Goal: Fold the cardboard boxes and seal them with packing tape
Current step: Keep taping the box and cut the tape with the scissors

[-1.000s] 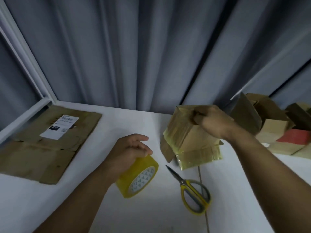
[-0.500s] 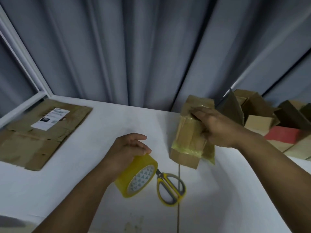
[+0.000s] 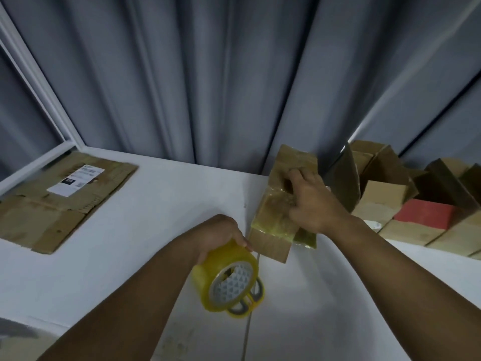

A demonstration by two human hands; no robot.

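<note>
A small brown cardboard box [image 3: 278, 204], wrapped in shiny yellowish tape, stands tilted on the white table [image 3: 130, 230] right of centre. My right hand [image 3: 309, 204] grips its right side, fingers curled over the taped face. A loose tape end hangs at the box's lower right. My left hand [image 3: 221, 235] holds a yellow roll of packing tape [image 3: 226, 280] from above, just in front of the box's near corner.
Yellow-handled scissors [image 3: 247, 306] lie mostly hidden under the tape roll. A flattened cardboard sheet [image 3: 52, 201] with a white label lies at the far left. Several folded boxes, one red [image 3: 424, 213], are piled at the right. Grey curtains hang behind.
My right hand has turned the box from lying tilted to standing more on end and shifted it right. The left hand with the roll now covers the scissors as the view moved.
</note>
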